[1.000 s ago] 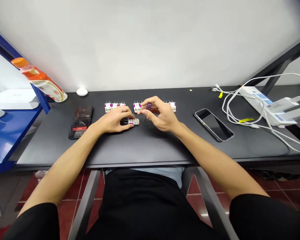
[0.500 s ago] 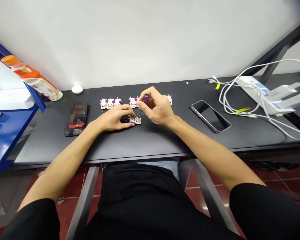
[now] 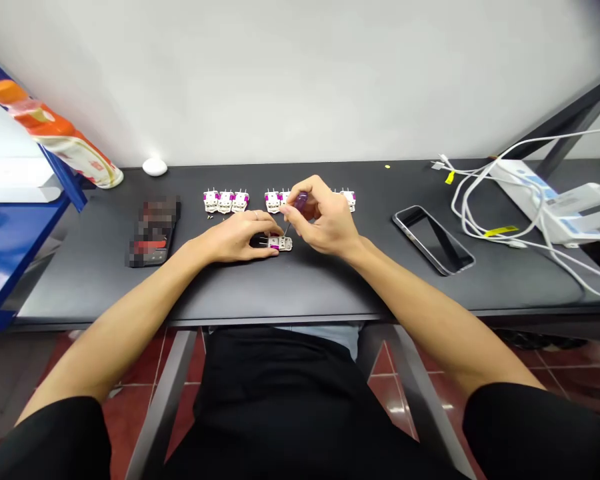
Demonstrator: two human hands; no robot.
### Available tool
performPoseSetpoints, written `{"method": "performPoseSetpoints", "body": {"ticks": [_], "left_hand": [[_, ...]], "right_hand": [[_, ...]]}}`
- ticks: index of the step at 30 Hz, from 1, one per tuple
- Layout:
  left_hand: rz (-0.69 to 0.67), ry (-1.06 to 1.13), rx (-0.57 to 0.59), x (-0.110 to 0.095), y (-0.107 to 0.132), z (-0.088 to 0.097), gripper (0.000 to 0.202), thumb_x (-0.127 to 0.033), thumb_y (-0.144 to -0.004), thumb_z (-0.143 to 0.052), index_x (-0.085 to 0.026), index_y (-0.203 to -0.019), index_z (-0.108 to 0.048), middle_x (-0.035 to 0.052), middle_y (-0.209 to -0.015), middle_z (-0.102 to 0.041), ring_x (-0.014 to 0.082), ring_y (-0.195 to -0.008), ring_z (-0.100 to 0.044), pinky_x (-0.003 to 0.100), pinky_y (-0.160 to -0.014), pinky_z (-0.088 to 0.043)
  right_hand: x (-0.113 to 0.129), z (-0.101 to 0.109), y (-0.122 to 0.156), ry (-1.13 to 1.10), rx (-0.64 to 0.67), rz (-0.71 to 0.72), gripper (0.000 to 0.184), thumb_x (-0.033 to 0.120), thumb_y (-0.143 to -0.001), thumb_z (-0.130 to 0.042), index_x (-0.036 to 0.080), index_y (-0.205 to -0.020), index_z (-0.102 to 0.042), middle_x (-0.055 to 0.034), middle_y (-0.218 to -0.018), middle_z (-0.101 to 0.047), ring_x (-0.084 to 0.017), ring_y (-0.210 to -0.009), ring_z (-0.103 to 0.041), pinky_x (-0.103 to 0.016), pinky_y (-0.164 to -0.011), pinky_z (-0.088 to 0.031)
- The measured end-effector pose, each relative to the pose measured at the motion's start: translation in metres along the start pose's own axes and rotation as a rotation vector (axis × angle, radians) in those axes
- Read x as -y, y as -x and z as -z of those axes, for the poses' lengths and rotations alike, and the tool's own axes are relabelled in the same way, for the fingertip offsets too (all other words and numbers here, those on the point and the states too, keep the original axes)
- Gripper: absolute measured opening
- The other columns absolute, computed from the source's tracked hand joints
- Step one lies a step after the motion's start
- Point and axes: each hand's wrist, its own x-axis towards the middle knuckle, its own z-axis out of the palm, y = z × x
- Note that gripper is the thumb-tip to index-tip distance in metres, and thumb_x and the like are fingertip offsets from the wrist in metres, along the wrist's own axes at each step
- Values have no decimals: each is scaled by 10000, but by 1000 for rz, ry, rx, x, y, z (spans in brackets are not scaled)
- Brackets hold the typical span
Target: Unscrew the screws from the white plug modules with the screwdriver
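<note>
Head view: left hand, center of frame, thumb and fingers pinched on the sides of a small white-and-purple block lying on the black table, gap only as wide as the block. Right hand, just right of center, fingers closed round purple handle of screwdriver, shaft slanting down-left to the block; tip contact can't tell. Similar blocks in upper middle.
</note>
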Motion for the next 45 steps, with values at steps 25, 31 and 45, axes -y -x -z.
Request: {"method": "performPoseSetpoints", "body": {"ticks": [25, 31, 45], "left_hand": [[36, 48, 40, -10, -5, -13, 380, -526, -1078, -753, -190, -1252, -771, 148, -1285, -779, 290, -1150, -737, 427, -1031, -614], [34, 44, 50, -12, -6, -13, 385, -561, -1082, -761, -189, -1185, -766, 114, -1152, -761, 265, -1057, -729, 378, -934, -596], [-6, -12, 49, -7, -5, -15, 380, -519, -1084, -757, -210, -1305, -768, 148, -1285, -769, 299, -1155, -749, 418, -1025, -616]], "right_hand": [[25, 23, -7, 628, 287, 38, 238, 451, -1151, -512, 234, -1124, -608, -21, -754, -716, -211, -616, -595, -329, -638, -374], [33, 32, -9, 439, 368, -1, 40, 285, -1040, -540, 268, -1075, -536, 47, -717, -662, -162, -532, -488, -302, -604, -366], [30, 30, -14, 437, 400, -22, 115, 365, -1123, -462, 274, -1128, -531, 14, -776, -686, -196, -575, -535, -327, -623, -388]]}}
